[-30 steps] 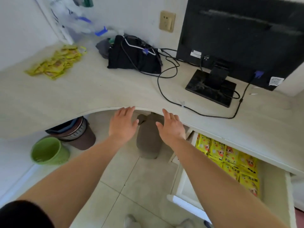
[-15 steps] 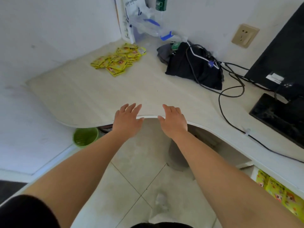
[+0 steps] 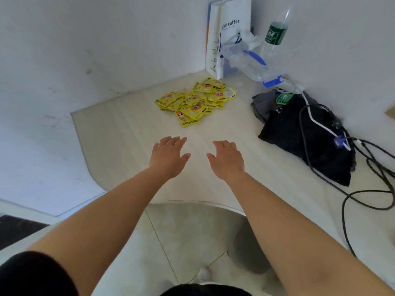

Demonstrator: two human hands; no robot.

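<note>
Left hand and right hand hover flat near yellow packets

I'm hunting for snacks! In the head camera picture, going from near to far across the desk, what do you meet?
Left hand and right hand side by side → pile of yellow packets → white paper bag at the wall.

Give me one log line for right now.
left hand: open, empty | right hand: open, empty | both over desk, short of packets | packets: loose pile, untouched
</note>
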